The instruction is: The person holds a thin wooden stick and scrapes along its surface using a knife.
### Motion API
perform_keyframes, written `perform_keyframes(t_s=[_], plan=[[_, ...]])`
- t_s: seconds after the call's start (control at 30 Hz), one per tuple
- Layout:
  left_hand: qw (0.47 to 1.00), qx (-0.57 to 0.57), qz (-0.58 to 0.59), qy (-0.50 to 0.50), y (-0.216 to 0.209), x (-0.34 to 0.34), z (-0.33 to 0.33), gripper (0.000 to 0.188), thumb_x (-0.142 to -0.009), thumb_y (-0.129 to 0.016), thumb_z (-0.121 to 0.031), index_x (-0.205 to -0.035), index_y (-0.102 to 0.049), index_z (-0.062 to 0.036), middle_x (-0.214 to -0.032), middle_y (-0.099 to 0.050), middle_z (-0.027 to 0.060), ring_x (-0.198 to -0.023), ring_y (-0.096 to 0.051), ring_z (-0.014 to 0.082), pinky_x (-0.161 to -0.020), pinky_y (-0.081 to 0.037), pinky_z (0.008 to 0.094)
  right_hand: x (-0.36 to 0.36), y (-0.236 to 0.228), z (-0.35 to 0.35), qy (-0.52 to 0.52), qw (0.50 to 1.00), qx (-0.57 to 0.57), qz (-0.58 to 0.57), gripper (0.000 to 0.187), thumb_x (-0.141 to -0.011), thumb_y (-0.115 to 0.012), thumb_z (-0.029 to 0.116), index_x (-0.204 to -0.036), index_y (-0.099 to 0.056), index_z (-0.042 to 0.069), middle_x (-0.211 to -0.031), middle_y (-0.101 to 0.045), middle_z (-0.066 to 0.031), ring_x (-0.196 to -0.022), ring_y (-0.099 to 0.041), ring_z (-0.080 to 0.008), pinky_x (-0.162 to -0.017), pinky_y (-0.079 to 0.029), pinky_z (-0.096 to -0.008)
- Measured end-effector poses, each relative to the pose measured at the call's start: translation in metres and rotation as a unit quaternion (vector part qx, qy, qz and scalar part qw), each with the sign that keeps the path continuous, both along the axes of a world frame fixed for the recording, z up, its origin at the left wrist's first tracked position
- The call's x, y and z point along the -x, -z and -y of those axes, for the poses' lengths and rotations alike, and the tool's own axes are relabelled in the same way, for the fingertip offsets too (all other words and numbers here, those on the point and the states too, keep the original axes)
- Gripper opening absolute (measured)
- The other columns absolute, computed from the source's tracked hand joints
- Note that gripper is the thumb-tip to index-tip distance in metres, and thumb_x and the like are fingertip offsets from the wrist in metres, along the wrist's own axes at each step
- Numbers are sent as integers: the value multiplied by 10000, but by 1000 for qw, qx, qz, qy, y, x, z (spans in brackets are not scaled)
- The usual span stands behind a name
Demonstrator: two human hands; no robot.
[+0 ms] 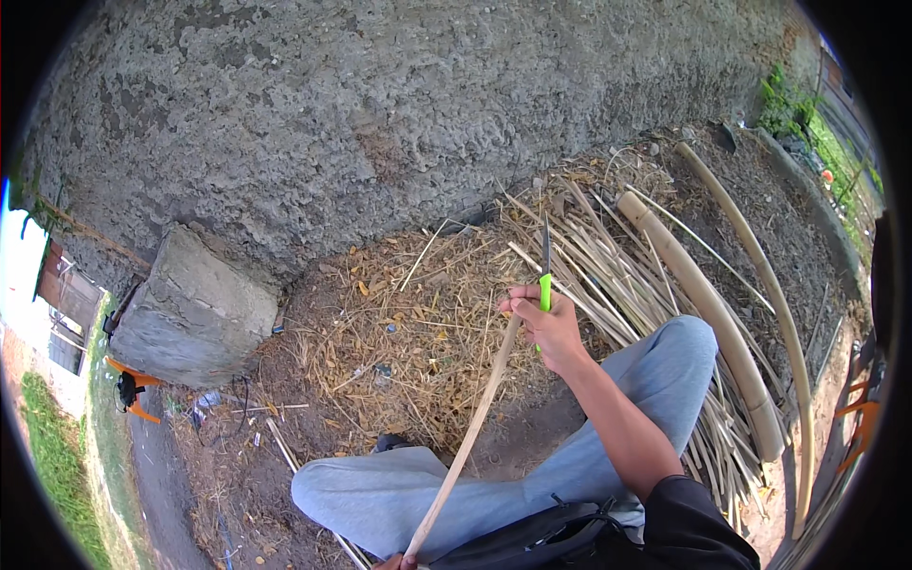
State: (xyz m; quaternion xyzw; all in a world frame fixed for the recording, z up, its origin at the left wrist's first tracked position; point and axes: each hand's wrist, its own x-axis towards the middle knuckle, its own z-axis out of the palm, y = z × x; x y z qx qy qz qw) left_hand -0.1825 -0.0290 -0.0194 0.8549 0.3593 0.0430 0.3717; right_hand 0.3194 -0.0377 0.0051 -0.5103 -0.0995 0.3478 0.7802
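A long, pale bamboo strip [465, 442] runs slantwise across my lap. My right hand [554, 332] is closed round the bright green handle of a knife [545, 290], whose dark blade points up and away from me. The fingers of that same hand also meet the strip's far end, seemingly pinching it. Down at the lower edge, my left hand [396, 562] is closed on the strip's near end; only its fingertips show, the rest being cut off by the picture's edge.
Many split bamboo strips [617, 285] lie heaped to my right, beside a thick bamboo pole [703, 313] and a longer curved one [760, 256]. Shavings and dry leaves [408, 332] cover the ground ahead. A rough wall [427, 114] rises beyond, with a concrete block [204, 309] at left.
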Motion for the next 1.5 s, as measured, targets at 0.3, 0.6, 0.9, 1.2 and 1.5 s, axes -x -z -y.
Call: perform_keyframes(t_s=[0.3, 0.6, 0.9, 1.2, 1.5], plan=[[999, -24, -42, -23, -9, -13, -1, 311, -1031, -470, -264, -911, -648, -39, -730, -620, 207, -682, -606, 431, -579, -460, 490, 2, 19, -9, 107, 977, 56, 175, 402, -943, -676, 200, -1244, -602, -57, -994, -730, -125, -775, -638, -109, -612, -495, -283], [994, -34, 6, -105, -10, -32, -5, 387, -1018, -500, -318, -819, -619, -8, -626, -564, 189, -563, -553, 343, -558, -435, 443, 52, -9, 11, -24, 871, 201, 448, 340, -1008, -542, 287, -1087, -615, -36, -789, -674, -166, -599, -657, -327, -572, -516, -424], [987, -47, 26, -154, -11, -39, 9, 398, -1014, -526, -342, -823, -631, -9, -632, -570, 163, -547, -523, 287, -552, -440, 413, 96, 16, 12, -66, 698, 191, 687, 366, -994, -535, 406, -907, -576, 52, -679, -624, -131, -479, -625, -303, -373, -464, -419], [982, -76, -44, -167, -16, -39, 23, 331, -1008, -513, -296, -830, -612, -35, -694, -594, 226, -643, -591, 424, -584, -463, 492, 95, 29, 4, -36, 639, 237, 731, 403, -980, -536, 453, -848, -551, 72, -675, -606, -114, -548, -662, -273, -389, -496, -400], [958, -217, -96, -161, -68, -34, 50, 333, -975, -586, -237, -696, -555, -59, -549, -521, 192, -482, -528, 431, -444, -416, 483, 48, 42, -5, -63, 677, 348, 645, 369, -990, -548, 397, -856, -507, 56, -659, -619, -144, -506, -635, -312, -397, -469, -427]])
